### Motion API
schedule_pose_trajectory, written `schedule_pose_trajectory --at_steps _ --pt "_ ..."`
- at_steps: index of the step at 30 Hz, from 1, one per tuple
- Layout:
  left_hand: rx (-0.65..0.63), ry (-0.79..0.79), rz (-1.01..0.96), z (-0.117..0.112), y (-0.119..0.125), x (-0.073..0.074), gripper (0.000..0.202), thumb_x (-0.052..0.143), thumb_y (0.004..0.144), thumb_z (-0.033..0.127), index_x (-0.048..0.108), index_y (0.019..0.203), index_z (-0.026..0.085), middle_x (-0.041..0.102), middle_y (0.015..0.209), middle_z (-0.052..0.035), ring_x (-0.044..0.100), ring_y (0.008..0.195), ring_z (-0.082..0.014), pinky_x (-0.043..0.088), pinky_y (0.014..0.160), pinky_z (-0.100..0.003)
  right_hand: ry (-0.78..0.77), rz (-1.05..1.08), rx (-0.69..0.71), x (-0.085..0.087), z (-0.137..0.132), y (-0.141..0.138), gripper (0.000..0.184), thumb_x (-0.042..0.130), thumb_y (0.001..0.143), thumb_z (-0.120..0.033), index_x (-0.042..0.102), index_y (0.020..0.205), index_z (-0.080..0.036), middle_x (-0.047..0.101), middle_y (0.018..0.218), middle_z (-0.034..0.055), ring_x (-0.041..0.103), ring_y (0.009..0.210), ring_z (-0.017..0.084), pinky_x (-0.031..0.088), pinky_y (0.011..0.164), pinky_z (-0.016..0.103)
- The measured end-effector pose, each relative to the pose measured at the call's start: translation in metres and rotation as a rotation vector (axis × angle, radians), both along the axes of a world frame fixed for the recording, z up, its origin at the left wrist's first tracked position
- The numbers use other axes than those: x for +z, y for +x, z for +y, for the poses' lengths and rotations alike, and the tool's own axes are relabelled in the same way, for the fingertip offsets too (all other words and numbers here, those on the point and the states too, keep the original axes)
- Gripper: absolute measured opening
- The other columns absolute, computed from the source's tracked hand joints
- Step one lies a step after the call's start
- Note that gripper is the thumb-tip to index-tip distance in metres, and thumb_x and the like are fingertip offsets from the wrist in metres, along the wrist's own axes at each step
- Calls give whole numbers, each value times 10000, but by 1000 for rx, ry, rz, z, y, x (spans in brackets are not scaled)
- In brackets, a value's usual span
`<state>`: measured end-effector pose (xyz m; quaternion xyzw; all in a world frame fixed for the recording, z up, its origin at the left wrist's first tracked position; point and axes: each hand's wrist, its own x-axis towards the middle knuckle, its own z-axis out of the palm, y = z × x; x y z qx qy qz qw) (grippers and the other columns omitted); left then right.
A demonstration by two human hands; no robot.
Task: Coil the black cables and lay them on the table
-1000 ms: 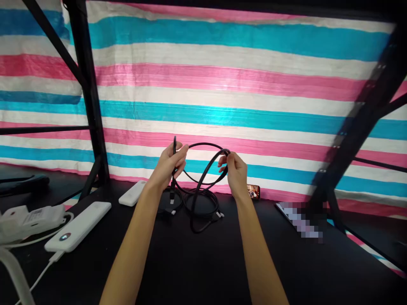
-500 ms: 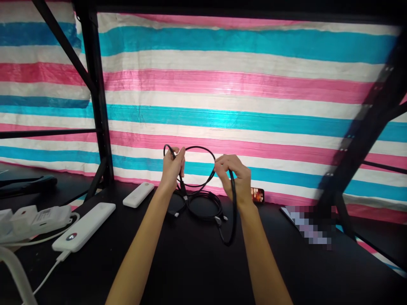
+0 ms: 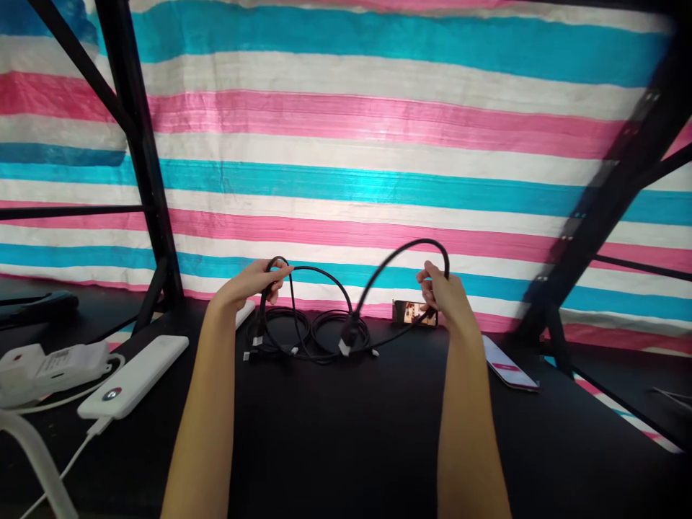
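Note:
Between my hands hangs a black cable point(image 3: 397, 251) in loose loops. My left hand point(image 3: 256, 281), at left of centre, pinches one part of it, and a plug point(image 3: 258, 336) dangles just below. My right hand point(image 3: 446, 295) is closed around another part; from there the cable arches up and over to a silver-tipped plug point(image 3: 346, 344) in the middle. Behind and below the loops, coiled black cables point(image 3: 342, 314) lie on the black table point(image 3: 335, 440), with small pale connector ends showing. Where the held cable overlaps these coils, I cannot tell every strand apart.
White power banks point(image 3: 135, 375) lie at the left, one partly behind my left arm. White chargers point(image 3: 70, 367) sit at the far left. A small phone point(image 3: 414, 313) leans at the back, and a larger phone point(image 3: 508, 364) lies at the right. Black metal posts point(image 3: 143, 166) flank a striped sheet.
My hands have moved apart, left hand leftward and right hand rightward, spreading the cable. Its thick end now arches up from my right hand. The view has shifted slightly.

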<state>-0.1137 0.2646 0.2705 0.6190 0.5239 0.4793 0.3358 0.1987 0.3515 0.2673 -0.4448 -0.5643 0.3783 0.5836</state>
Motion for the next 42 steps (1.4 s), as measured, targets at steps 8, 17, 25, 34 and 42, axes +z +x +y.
schedule_pose_trajectory --at_steps 8,17,25,34,42 --pt "172 34 -152 15 -4 -7 346 518 845 501 587 849 162 696 772 -79 669 714 -188 507 713 -308 -214 85 636 1 -7 21 305 678 759 -416 506 643 -192 282 318 -127 112 241 15 137 216 118" --pt "383 295 -516 10 -23 -4 315 557 845 457 567 871 143 509 535 47 318 270 -20 191 284 -168 93 419 610 4 -15 38 117 554 843 -256 611 945 -244 207 399 -157 -81 318 37 -11 242 115" --pt "565 507 -771 3 -28 5 282 470 910 403 562 773 174 328 449 81 226 284 -14 96 284 -166 186 799 363 10 -5 34 285 381 967 -281 631 860 -198 283 399 -123 58 303 33 169 250 99" --pt "667 679 -854 1 -24 7 324 346 961 260 559 744 148 274 425 90 176 292 -31 111 274 -163 369 914 -164 6 -2 34 286 387 970 -299 602 792 -237 310 479 -90 242 337 44 271 278 127" --pt "564 615 -721 0 -4 12 252 478 904 326 600 746 172 288 431 87 206 303 -36 102 304 -209 490 752 84 3 4 37 286 690 748 -452 481 744 -257 253 519 -94 192 388 63 224 307 171"
